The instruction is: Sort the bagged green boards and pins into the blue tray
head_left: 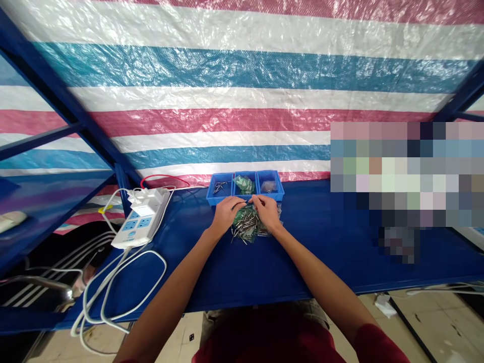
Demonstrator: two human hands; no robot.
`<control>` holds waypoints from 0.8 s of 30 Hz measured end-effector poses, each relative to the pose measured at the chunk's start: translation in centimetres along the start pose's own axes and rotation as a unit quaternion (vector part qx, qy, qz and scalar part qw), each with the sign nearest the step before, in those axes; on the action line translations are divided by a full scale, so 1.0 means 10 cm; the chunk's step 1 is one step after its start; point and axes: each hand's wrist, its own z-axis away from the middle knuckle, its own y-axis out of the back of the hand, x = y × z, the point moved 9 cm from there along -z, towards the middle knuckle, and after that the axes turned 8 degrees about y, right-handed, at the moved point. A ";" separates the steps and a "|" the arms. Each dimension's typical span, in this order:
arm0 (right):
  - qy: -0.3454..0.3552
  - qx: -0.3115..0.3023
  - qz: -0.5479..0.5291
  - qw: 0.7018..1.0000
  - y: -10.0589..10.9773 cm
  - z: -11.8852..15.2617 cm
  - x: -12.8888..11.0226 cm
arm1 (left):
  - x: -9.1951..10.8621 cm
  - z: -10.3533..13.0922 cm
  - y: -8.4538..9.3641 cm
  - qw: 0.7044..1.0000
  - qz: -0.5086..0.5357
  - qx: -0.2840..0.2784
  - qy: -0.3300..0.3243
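My left hand (227,212) and my right hand (267,210) meet above a pile of thin metal rods (244,226). The fingers of both are pinched, and a small thin piece (247,202) spans the gap between the fingertips; its exact kind is too small to tell. Under the rods lies green and clear plastic packaging (249,235). Just beyond my hands stand three joined blue bins: the left bin (220,198) holds a few metal rods, the middle one green plastic bags (244,184), the right one a small clear bag (268,186).
A white power strip (133,229) with plugged-in adapters stands on the blue table (242,282) to the left, its white cables (162,262) looped near the front edge. A striped tarp (227,70) hangs behind. At right, a pixelated area hides what is there.
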 end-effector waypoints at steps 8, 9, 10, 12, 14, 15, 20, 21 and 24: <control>-0.006 0.002 0.024 1.000 0.02 0.00 -0.01 | 0.00 0.00 0.03 0.999 0.050 0.009 -0.014; -0.005 -0.005 0.024 1.000 0.00 0.00 -0.01 | -0.02 0.00 0.03 0.999 0.053 0.012 -0.001; -0.006 -0.013 0.021 1.000 -0.02 0.00 -0.01 | -0.04 0.00 0.03 0.998 0.054 0.017 0.014; -0.009 -0.034 0.009 0.999 -0.06 0.00 0.00 | -0.07 -0.01 0.04 0.997 0.056 0.026 0.040; -0.011 -0.049 -0.007 0.999 -0.10 0.01 0.00 | -0.08 -0.01 0.05 0.996 0.058 0.028 0.054; -0.009 -0.053 -0.014 0.998 -0.11 0.01 0.00 | -0.08 -0.02 0.05 0.996 0.059 0.026 0.057; 0.001 -0.053 -0.059 0.997 -0.13 0.00 0.03 | -0.07 -0.04 0.04 0.994 0.065 -0.004 0.089; 0.001 -0.055 -0.070 0.996 -0.14 0.00 0.04 | -0.07 -0.04 0.03 0.992 0.076 -0.014 0.097; -0.005 -0.059 -0.093 0.994 -0.16 0.01 0.06 | -0.08 -0.04 0.04 0.986 0.114 -0.014 0.122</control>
